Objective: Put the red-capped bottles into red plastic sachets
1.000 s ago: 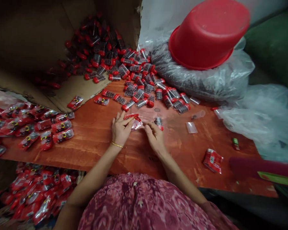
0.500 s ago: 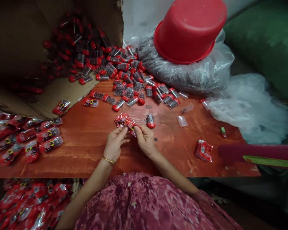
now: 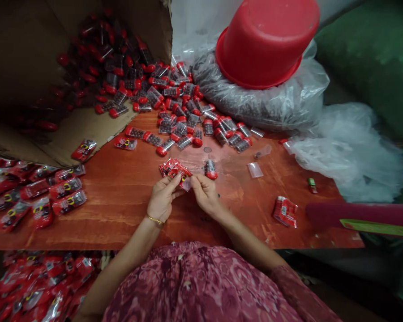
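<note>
My left hand [image 3: 161, 199] is closed on a few red printed plastic pouches [image 3: 175, 168], fanned over one another above the table. My right hand [image 3: 206, 196] pinches the clear end of the top pouch between thumb and fingertips. Just beyond my right hand a small clear container with a red end and dark contents [image 3: 210, 169] lies by itself. Many more such containers [image 3: 179, 129] are heaped farther back, spilling from a cardboard box [image 3: 121, 127].
Filled red pouches [image 3: 67, 188] lie in rows at the left, with more [image 3: 47, 286] below the table edge. Flat red pouches [image 3: 285, 211] rest on the right. Behind stands an upturned red tub [image 3: 265, 44] on a full clear plastic bag [image 3: 265, 107].
My right hand has turned slightly and now grips the clear end of the top pouch, which shows more. The pouches in my left hand have spread a little.
</note>
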The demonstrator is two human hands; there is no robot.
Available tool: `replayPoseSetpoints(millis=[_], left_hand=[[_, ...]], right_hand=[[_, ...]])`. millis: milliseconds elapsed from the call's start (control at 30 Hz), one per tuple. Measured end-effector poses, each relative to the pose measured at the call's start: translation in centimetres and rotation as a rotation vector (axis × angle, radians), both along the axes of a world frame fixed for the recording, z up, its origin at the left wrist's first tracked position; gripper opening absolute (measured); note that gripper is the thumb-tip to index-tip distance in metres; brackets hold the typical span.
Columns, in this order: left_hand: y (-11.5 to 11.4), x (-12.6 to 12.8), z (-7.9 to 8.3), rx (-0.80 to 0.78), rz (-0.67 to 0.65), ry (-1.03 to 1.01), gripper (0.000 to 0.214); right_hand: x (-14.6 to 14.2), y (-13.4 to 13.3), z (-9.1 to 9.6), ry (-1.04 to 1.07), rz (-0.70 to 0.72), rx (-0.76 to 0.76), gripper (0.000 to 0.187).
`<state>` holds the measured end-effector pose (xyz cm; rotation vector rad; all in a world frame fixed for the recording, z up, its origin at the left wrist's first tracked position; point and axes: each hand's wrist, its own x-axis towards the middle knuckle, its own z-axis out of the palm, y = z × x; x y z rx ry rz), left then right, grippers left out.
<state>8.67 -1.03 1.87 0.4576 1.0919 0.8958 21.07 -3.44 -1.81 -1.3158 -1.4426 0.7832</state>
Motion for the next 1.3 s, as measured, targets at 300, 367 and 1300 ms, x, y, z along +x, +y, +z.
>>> replayPoseSetpoints(millis=[300,367,1300], left_hand=[[0.4,-0.4,0.1,-0.152,-0.025,-0.088,0.021],[0.3,-0.5,0.2,-0.169,-0.030,-0.096,0.020],[-0.3,-0.9,0.3,0.008,-0.091,0.042,0.034]], right_hand=[[11.3,4.0,0.3,-0.985,0.411,0.045,0.041],[11.5,3.4,-0.3,-1.003,0.413,0.047,0.033],[3.1,-3.5,4.4,0.123,0.144,-0.472,0.034]])
